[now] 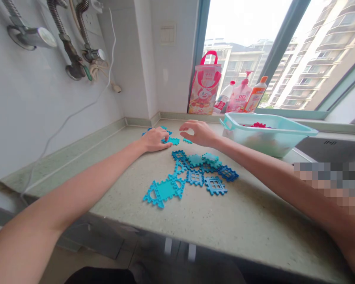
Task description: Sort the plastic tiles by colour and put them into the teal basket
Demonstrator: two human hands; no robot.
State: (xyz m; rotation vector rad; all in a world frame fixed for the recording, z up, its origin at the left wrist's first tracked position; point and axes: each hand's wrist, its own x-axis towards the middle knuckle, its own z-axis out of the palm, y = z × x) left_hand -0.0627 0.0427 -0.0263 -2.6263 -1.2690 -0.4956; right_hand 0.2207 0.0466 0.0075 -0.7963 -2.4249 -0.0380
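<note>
Toward the back of the counter, my left hand (pixel 156 139) lies low over several blue and turquoise puzzle tiles, its thumb apart from the curved fingers. A turquoise puzzle tile (pixel 174 141) shows just beyond its fingertips; whether they touch it is hard to see. My right hand (pixel 199 133) is open, thumb and fingers forming a wide curve with nothing between them. Below its fingers is a small teal tile (pixel 187 141). Nearer me lies a loose pile of tiles, including a blue window-shaped tile (pixel 215 185) and a joined turquoise group (pixel 165 190).
A pale green plastic basin (pixel 269 138) with red pieces inside stands right of my right hand, beside a sink (pixel 337 150). Bottles (pixel 241 96) and a pink bag (pixel 205 90) line the windowsill. A white cable (pixel 73 118) hangs along the left wall.
</note>
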